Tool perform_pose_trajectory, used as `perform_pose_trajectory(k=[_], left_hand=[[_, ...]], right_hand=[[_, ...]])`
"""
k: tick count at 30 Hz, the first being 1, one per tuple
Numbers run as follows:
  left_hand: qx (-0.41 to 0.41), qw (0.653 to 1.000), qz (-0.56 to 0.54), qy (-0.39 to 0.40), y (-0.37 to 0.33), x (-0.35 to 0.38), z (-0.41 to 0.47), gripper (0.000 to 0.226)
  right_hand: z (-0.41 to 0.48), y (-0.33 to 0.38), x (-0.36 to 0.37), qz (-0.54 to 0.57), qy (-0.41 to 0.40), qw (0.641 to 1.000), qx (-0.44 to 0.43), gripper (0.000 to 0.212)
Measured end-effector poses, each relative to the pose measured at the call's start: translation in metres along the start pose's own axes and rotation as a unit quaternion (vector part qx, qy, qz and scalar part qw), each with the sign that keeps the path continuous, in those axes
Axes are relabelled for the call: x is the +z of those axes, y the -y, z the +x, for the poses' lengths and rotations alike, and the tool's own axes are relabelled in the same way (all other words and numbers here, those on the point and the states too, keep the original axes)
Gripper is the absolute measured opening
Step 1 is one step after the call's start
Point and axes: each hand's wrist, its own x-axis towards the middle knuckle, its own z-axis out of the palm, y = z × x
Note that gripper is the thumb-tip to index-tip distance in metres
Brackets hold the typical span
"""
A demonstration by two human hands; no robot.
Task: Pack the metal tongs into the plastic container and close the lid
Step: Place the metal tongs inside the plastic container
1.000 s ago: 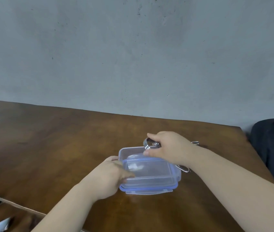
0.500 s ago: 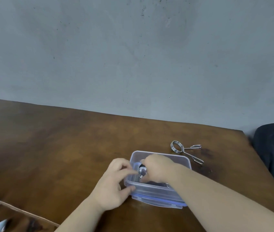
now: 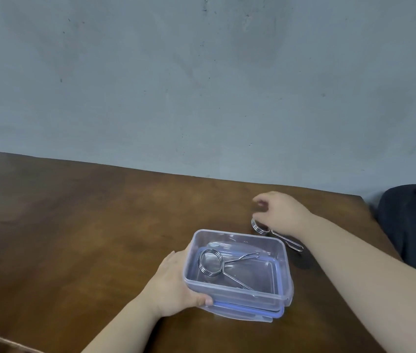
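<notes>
clear container, blue-trimmed lid, silver tongs

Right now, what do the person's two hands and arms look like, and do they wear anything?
The left hand and the right hand are bare: no gloves, rings or watch. Both forearms are bare as far as the picture edge shows, with no sleeve in view and no markings.

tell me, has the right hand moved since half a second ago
Yes. The right hand has left the container and gone right and farther away, toward the table's back edge, now over the second tongs lying outside.
</notes>
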Motion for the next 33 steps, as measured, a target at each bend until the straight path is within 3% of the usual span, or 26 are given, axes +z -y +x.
perform_pose_trajectory(k=[3,6,8,13,18,22,26,29,33], left_hand=[[0.008,1.000,0.016,-0.001,0.006,0.005,0.008,0.097],[0.014,1.000,0.022,0.011,0.008,0.008,0.018,0.098],[0.014,1.000,0.026,0.011,0.010,0.010,0.019,0.099],[0.011,0.999,0.042,0.011,0.015,0.011,0.020,0.100],[0.007,0.998,0.057,0.009,0.018,0.015,0.020,0.107],[-0.004,0.997,0.082,0.006,0.012,0.018,0.030,0.106],[-0.006,0.997,0.081,0.016,0.005,0.021,0.045,0.099],[-0.004,0.996,0.089,0.014,0.007,0.022,0.047,0.096],[-0.007,0.995,0.096,0.016,0.006,0.022,0.045,0.096]], right_hand=[[0.018,-0.027,0.014,-0.064,0.097,0.993,0.031,0.083],[0.036,-0.038,0.027,-0.038,0.118,0.992,0.029,0.089],[0.044,-0.041,0.031,-0.022,0.137,0.990,0.034,0.084],[0.051,-0.054,0.040,-0.058,0.119,0.991,0.024,0.039],[0.034,-0.052,-0.001,0.025,-0.006,0.999,0.032,0.038],[0.006,-0.003,-0.058,0.107,-0.079,0.990,-0.054,0.036],[-0.031,0.049,-0.060,0.019,-0.047,0.988,-0.144,0.033],[-0.042,0.056,-0.031,0.014,-0.015,0.989,-0.149,0.032],[-0.038,0.046,0.011,-0.074,0.055,0.986,-0.136,0.025]])
